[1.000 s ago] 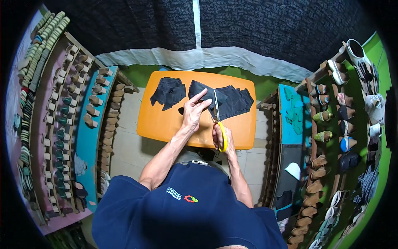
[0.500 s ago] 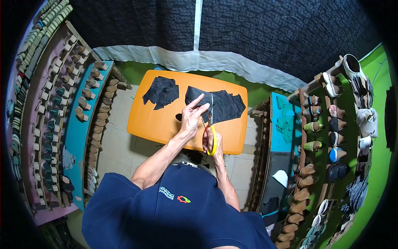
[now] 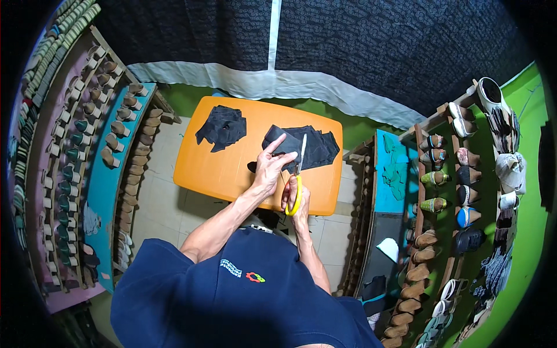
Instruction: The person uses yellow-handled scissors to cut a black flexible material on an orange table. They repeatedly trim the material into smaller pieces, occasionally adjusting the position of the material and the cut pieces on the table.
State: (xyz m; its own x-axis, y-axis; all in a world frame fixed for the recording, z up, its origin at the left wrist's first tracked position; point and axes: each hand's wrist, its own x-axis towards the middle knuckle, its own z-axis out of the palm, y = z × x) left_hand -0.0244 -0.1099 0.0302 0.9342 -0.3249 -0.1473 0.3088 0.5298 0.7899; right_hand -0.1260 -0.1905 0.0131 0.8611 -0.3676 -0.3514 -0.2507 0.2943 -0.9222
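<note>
My left hand pinches a small black fabric piece by its near edge, thumb and forefinger pointing away from me. My right hand grips a pair of scissors with yellow handles, its fingers through the loops. The pale blades point away from me and lie along the right side of the held piece; whether they are biting into it is hard to see. More black fabric lies under and beyond the blades on an orange table. Another black fabric heap rests at the table's far left.
Racks with rows of shoe forms and shoes stand on the left. To the right, a rack of shoes rises beside a blue shelf holding green scraps. A dark patterned curtain hangs behind the table.
The scissors have tilted to the right at the tip, with their handles drawn slightly closer to me. Both hands keep their grip. The whole view has shifted a little.
</note>
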